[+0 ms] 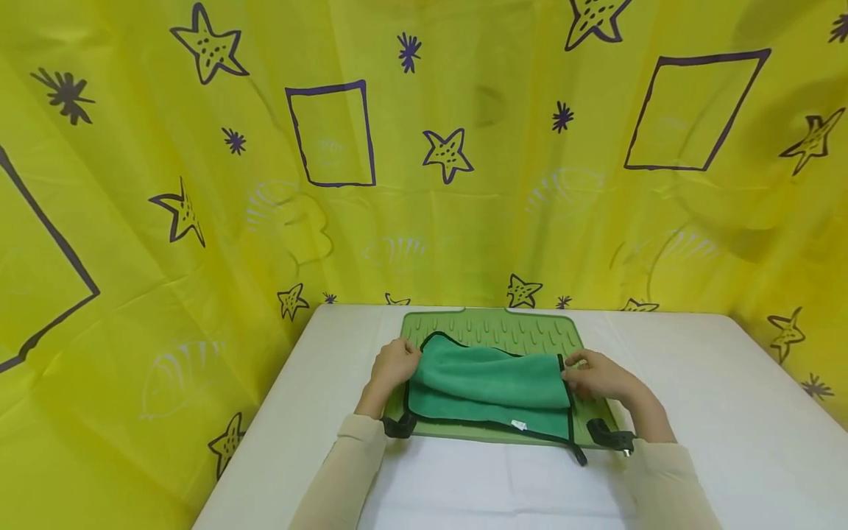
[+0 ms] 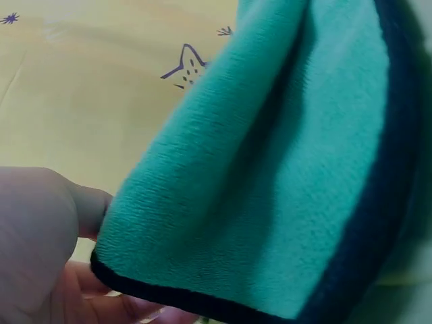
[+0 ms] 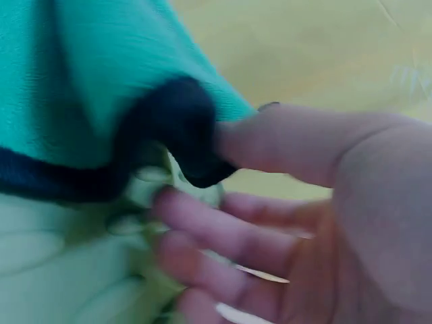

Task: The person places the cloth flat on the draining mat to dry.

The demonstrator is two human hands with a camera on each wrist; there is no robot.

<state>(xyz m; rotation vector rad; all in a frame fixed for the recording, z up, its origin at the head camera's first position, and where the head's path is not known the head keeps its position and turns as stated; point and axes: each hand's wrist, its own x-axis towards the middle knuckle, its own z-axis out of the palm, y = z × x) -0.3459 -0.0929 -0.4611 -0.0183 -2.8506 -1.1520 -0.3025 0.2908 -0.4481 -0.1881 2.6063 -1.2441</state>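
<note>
Holding the green cloth (image 1: 490, 379) over the textured mat (image 1: 490, 324) is best done with even tension and level edges. The left hand (image 1: 394, 363) pinches its left edge; the right hand (image 1: 601, 375) clamps the right edge beneath its thumb, lower fingers apart. No container is visible.

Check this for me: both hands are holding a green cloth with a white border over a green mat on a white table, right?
Not quite: the border is nearly black, not white, as the left wrist view shows. The rest stands: left hand and right hand hold the green cloth over a green mat on a white table.
</note>
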